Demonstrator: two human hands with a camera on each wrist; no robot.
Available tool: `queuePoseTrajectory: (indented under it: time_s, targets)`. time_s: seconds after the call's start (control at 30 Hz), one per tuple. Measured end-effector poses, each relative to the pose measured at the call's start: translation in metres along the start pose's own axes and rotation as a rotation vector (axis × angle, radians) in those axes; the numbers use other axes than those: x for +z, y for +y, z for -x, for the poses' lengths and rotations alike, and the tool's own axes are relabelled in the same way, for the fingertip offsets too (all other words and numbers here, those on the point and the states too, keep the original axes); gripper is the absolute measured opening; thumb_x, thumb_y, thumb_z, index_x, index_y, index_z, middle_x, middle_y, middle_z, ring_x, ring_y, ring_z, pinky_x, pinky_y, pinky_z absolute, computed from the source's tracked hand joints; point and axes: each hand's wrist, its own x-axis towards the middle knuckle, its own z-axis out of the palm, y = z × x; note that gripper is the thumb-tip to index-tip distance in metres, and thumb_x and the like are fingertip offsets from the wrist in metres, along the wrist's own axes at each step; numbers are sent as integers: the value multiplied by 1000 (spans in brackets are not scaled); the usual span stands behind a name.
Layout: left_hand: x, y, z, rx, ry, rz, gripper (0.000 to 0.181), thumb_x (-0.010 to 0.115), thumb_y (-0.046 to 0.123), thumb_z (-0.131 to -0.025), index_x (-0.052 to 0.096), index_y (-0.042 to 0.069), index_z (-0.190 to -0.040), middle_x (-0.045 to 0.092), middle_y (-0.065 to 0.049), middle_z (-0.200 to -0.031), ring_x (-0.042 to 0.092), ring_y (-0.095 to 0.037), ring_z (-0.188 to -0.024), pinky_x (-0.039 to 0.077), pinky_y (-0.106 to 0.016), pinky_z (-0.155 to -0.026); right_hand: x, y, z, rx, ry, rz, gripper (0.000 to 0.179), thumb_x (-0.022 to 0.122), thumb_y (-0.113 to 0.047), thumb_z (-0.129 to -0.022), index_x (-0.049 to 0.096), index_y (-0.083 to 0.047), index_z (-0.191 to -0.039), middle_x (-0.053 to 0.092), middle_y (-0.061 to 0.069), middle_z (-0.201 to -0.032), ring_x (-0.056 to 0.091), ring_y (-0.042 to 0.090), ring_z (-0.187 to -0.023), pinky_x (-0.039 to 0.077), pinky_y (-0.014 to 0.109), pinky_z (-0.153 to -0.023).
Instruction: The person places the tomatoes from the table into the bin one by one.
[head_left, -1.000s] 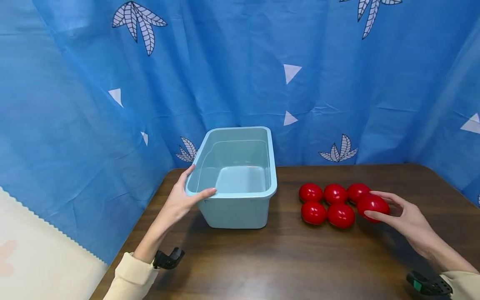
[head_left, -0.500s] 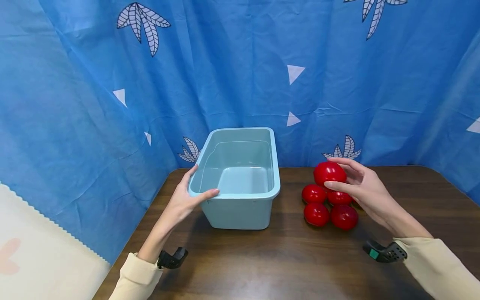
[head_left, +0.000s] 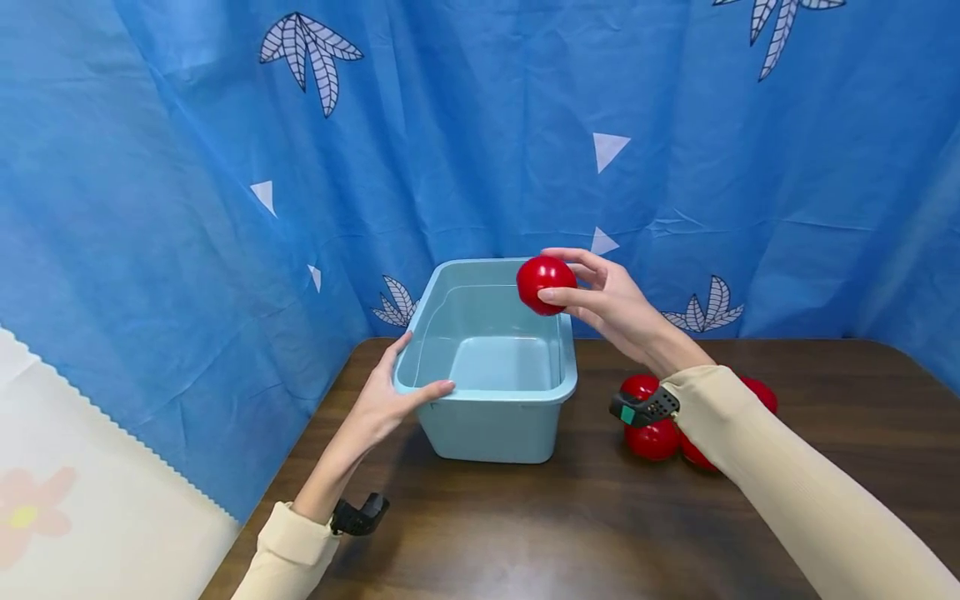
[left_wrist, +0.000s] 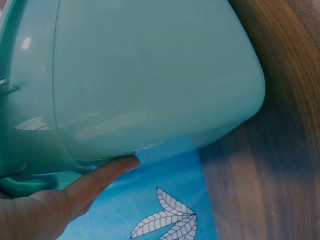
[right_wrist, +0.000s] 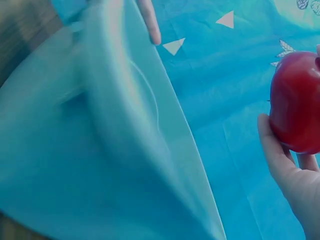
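Observation:
A light blue plastic bin (head_left: 487, 429) stands on the dark wooden table. My left hand (head_left: 382, 400) grips its near left corner, thumb over the front rim and fingers along the left side. In the left wrist view a finger (left_wrist: 107, 177) lies against the bin's outer wall (left_wrist: 160, 75). My right hand (head_left: 607, 304) holds a glossy red apple (head_left: 542, 279) between thumb and fingers, raised near the bin's right rim. In the right wrist view the apple (right_wrist: 297, 102) sits at the fingertips. The bin's visible inside holds nothing.
Several more red apples (head_left: 651, 439) lie on the table (head_left: 480, 525) right of the bin, partly hidden by my right sleeve and wrist strap. A blue curtain (head_left: 465, 125) with leaf and triangle prints hangs behind the table. A pale cloth (head_left: 90, 475) lies at the lower left.
My right hand has lifted an apple from the right end of the group and carried it left and up to the bin. The left hand keeps its hold on the bin.

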Motion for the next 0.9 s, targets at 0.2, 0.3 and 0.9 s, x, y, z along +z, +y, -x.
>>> queuePoseTrajectory:
  time_s: [0.2, 0.3, 0.9]
  targets:
    - [0, -1, 0, -9, -3, 18, 109, 85, 43, -85, 20, 13, -167, 32, -17, -164, 44, -40, -138, 42, -61, -114, 17, 0, -35, -7, 4, -62, 61, 71, -4, -97, 49, -11, -153, 48, 13, -151, 47, 33, -137, 59, 35, -98]
    - [0, 0, 0, -13, -12, 29, 110, 85, 44, -85, 19, 14, -167, 32, -17, -164, 44, -41, -138, 44, -61, -112, 25, 0, -47, -7, 21, -63, 60, 70, -2, -97, 49, -10, -153, 49, 12, -150, 47, 32, -137, 60, 33, -94]
    - [2, 1, 0, -31, -12, 45, 110, 85, 46, -84, 19, 16, -167, 34, -16, -164, 45, -42, -138, 47, -62, -109, 28, 21, -70, 52, 57, -12, 63, 72, -4, -97, 47, -9, -155, 46, 13, -152, 45, 30, -138, 58, 34, -99]
